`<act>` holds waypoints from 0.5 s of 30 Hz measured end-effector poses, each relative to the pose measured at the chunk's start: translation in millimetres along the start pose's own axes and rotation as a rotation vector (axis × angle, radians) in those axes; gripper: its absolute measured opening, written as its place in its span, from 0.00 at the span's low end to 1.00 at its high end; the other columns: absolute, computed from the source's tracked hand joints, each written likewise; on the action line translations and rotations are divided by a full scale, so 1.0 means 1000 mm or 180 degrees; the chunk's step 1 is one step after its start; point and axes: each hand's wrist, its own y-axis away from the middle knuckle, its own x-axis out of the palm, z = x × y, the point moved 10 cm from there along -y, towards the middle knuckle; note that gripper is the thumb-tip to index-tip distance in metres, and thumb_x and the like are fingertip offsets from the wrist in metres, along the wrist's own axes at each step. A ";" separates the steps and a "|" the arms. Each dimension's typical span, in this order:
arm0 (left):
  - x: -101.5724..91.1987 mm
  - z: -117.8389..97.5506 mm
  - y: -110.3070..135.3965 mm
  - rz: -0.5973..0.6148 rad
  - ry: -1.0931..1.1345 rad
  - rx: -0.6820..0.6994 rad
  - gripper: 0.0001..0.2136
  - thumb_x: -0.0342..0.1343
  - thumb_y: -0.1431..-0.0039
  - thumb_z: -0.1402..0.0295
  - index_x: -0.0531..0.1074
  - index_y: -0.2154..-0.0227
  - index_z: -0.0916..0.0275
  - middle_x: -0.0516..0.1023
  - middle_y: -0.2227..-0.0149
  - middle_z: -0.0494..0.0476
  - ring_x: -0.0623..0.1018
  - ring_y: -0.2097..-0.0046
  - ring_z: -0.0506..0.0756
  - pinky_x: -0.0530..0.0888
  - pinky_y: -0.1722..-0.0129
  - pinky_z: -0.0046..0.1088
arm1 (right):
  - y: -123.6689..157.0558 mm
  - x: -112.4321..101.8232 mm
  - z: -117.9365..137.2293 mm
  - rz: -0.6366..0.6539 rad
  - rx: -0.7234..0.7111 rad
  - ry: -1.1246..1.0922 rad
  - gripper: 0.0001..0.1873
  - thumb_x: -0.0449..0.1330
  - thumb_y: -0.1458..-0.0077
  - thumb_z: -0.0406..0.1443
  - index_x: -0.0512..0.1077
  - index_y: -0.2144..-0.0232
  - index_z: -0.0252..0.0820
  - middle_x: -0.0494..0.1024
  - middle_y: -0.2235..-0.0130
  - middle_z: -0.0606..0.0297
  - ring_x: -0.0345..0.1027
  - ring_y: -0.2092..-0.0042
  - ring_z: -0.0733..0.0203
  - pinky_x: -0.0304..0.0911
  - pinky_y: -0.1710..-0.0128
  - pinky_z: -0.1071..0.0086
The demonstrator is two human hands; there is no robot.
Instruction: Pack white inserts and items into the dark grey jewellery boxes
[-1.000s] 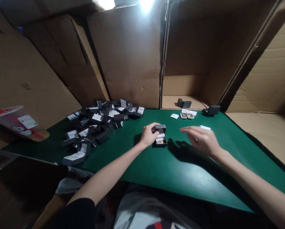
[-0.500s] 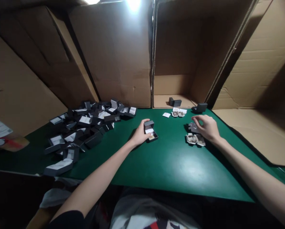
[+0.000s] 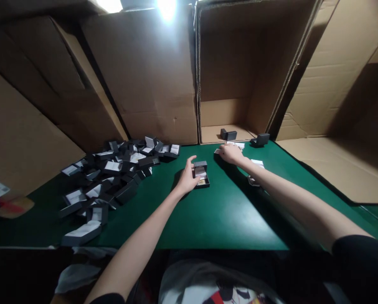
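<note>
A green tabletop (image 3: 227,228) bears a heap of black boxes (image 3: 125,191) left of the open hinged box (image 3: 201,174), long axis unclear. The left hand (image 3: 186,179) pinches its left side; the right forearm (image 3: 290,193) partly hides white inserts (image 3: 257,163) right of the box. Beyond the box, rightward, the right hand (image 3: 231,153), nearer, curls over a white card (image 3: 217,151); whether it pinches cannot be told.

you're in what looks like a makeshift workshop corner: green worktop (image 3: 220,223) walled in by big cardboard cartons (image 3: 144,88), bare bright lamp (image 3: 166,9) above, bulk heap of small dark boxes (image 3: 113,166) on it
</note>
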 end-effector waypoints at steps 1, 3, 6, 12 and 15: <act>0.000 -0.001 0.000 -0.0036 -0.0035 0.0007 0.34 0.52 0.54 0.86 0.51 0.43 0.63 0.69 0.57 0.57 0.73 0.59 0.54 0.70 0.60 0.27 | 0.000 0.002 0.002 0.0017 0.0092 0.0036 0.15 0.48 0.42 0.33 0.72 0.61 0.29 0.73 0.59 0.48 0.66 0.56 0.47 0.56 0.56 0.59; -0.002 -0.002 0.000 -0.0128 -0.0169 0.0017 0.34 0.52 0.55 0.87 0.53 0.44 0.63 0.69 0.58 0.56 0.73 0.60 0.54 0.69 0.60 0.27 | 0.008 0.002 0.011 0.0012 0.0088 0.0081 0.15 0.47 0.42 0.31 0.72 0.65 0.27 0.73 0.61 0.46 0.66 0.57 0.45 0.54 0.54 0.55; -0.002 -0.004 0.000 -0.0203 -0.0399 -0.0023 0.34 0.52 0.55 0.87 0.54 0.44 0.61 0.70 0.60 0.54 0.73 0.61 0.55 0.69 0.61 0.28 | 0.031 -0.005 0.034 0.0067 -0.0399 0.0009 0.17 0.46 0.40 0.34 0.73 0.66 0.29 0.74 0.62 0.48 0.66 0.57 0.48 0.53 0.54 0.57; -0.002 -0.007 0.001 -0.0155 -0.0569 -0.0002 0.33 0.53 0.55 0.84 0.54 0.45 0.61 0.70 0.59 0.55 0.72 0.59 0.56 0.69 0.60 0.30 | 0.086 -0.021 0.036 -0.0102 -0.1128 -0.0957 0.17 0.49 0.39 0.42 0.73 0.60 0.39 0.74 0.59 0.60 0.67 0.59 0.59 0.59 0.60 0.68; 0.001 -0.007 0.001 -0.0065 -0.0386 0.0078 0.32 0.55 0.54 0.81 0.54 0.44 0.61 0.69 0.57 0.56 0.72 0.59 0.56 0.69 0.59 0.30 | 0.100 -0.028 0.025 -0.0345 -0.1252 -0.1029 0.14 0.50 0.40 0.38 0.74 0.60 0.40 0.73 0.56 0.60 0.66 0.56 0.58 0.58 0.57 0.66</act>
